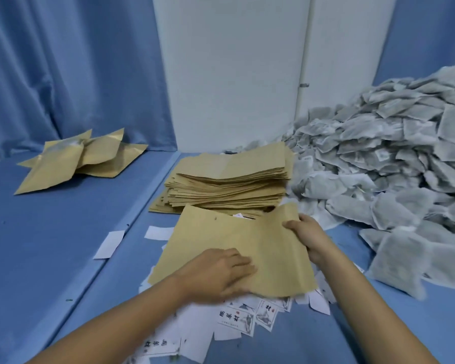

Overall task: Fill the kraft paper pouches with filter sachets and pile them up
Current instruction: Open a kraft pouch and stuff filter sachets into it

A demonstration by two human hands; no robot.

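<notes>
One kraft pouch [229,248] is held low over the printed paper slips [247,320] on the blue table [50,245]. Its right edge is pinched by the right hand [309,239], with the thumb on top. The left hand [216,274] is laid on it with fingers nearly straight. Just behind is the stack of empty pouches [229,187], the heap of filter sachets [392,166] is at the right, and a pile of bulging pouches [82,158] lies far left.

Soft, cool, fairly bright light comes from overhead. A faint shadow sits under the left hand [218,271] on the pouch [237,245]. The wide lens bows the curtain [63,74] at 10 o'clock, and the sachet heap [394,164] blurs towards 4 o'clock.
</notes>
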